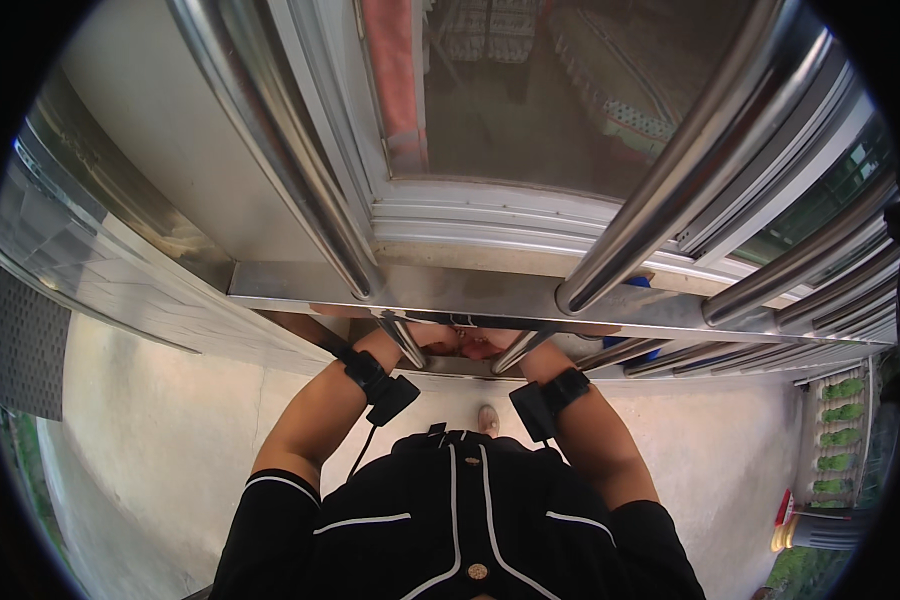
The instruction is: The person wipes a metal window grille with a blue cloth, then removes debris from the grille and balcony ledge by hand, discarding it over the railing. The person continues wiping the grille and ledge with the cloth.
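Note:
Both of my forearms reach between the lower stainless-steel bars of a window grille, under its flat horizontal rail. My left hand and my right hand are close together behind the grille, largely covered by the rail. Something small, dark and reddish with shiny spots shows between them; what it is, and whether either hand grips it, cannot be made out. A black strapped device sits on my left forearm, and another on my right forearm.
Thick upright steel bars rise before a white-framed sliding window. Behind the grille at right lies a blue object, partly hidden. Pale concrete floor spreads below. A balustrade stands at far right, a dark grey mat at far left.

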{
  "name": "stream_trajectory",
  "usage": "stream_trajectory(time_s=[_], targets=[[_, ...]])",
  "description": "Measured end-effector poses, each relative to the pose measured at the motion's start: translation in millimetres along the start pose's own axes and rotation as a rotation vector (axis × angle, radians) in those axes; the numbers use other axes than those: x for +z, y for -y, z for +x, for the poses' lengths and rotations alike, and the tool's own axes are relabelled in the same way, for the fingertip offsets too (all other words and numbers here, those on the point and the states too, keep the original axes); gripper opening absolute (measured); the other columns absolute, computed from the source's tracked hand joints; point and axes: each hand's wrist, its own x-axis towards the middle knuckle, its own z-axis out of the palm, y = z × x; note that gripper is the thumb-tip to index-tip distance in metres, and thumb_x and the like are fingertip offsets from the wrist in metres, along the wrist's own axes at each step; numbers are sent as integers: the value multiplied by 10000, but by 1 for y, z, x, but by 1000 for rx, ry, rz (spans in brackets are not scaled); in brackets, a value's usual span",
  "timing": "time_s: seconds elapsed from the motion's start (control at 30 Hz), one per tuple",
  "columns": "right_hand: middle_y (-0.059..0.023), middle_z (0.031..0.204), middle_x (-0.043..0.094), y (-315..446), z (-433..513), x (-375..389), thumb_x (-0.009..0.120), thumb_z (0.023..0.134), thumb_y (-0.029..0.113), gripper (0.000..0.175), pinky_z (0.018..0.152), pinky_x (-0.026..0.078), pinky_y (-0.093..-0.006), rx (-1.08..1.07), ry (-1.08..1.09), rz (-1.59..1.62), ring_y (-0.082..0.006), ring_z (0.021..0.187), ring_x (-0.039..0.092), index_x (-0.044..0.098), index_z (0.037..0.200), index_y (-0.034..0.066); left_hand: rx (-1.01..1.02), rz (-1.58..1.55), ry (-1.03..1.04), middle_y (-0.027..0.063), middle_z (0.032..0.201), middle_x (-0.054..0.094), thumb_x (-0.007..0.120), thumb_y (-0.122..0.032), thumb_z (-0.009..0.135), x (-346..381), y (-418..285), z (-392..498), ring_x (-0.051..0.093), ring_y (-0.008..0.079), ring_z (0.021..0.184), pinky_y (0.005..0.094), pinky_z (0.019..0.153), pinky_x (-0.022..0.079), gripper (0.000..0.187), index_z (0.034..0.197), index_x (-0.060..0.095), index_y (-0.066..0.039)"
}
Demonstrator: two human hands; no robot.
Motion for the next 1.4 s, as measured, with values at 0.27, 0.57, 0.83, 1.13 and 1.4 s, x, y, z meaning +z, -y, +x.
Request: stream_trajectory(time_s=[0.27,0.57,0.83,1.13,1.4], targets=[[-32,933,636,-3,4,-9,585,875,195,116,690,499,-330,-34,115,170,-163,852,604,618,961,123,11,10,7,142,840,633,637,-271,765,-5,4,2,593,304,754,386,691,472,241,861,629,-50],[-30,931,634,6,-9,-32,588,872,193,107,673,501,-323,-13,521,354,-157,848,607,617,949,124,46,51,22,145,848,637,635,-280,773,-10,2,-3,592,310,755,392,697,473,252,876,631,-50],[-131,818,671,-8,-19,-10,488,889,352,349,584,572,-367,-119,-280,1,-247,676,665,631,958,41,-34,122,204,139,829,638,654,-200,694,-6,-8,9,599,335,764,427,687,479,250,901,644,-62],[-183,1011,654,-2,-23,-3,445,911,357,423,803,546,-420,-31,-156,-157,-333,902,650,579,1119,15,47,-201,-25,118,851,648,639,-185,715,-22,-15,-1,600,298,788,399,705,477,219,910,662,-89],[-89,776,655,8,-32,18,527,879,309,263,535,564,-312,-101,-3,221,-223,660,656,595,966,71,39,-184,-30,109,855,649,631,-160,712,-3,10,11,602,286,796,393,711,477,217,918,661,-97]])
